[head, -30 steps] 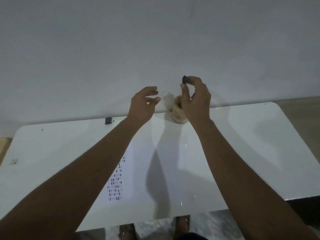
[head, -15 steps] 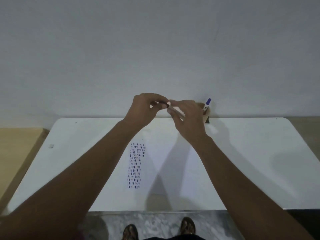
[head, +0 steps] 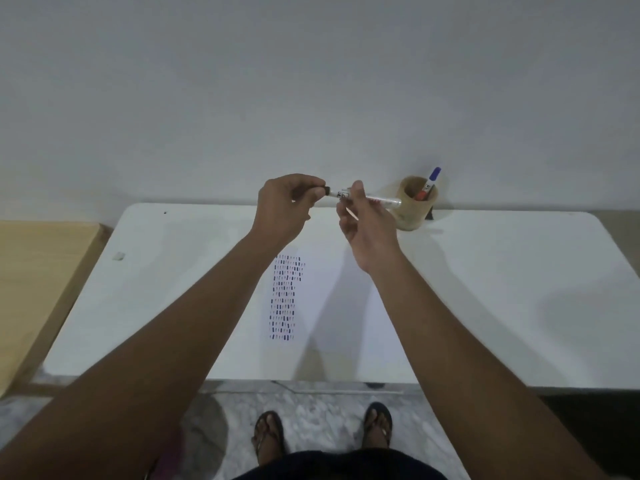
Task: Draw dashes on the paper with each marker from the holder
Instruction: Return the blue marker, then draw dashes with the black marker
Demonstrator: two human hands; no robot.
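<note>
My right hand [head: 363,223] holds a white marker [head: 381,199] level above the far side of the table. My left hand [head: 287,206] pinches the marker's black cap [head: 326,191] at its left end; whether the cap is on or off I cannot tell. A round wooden holder [head: 414,216] stands at the table's far edge, right of my hands, with a blue-capped marker [head: 433,178] and a red one [head: 421,194] in it. Below my hands lies the white paper [head: 329,289], with a column of small blue and red dashes [head: 284,296] on its left part.
The white table [head: 502,306] stands against a plain wall. A wooden surface [head: 34,289] adjoins it on the left. A small grey scrap [head: 118,256] lies near the table's left side. My feet in sandals [head: 270,434] show on the marble floor below the front edge.
My right hand lifted a marker out of the holder and brought it left. My left hand came over and took hold of its cap end. The camera view shifted left and down.
</note>
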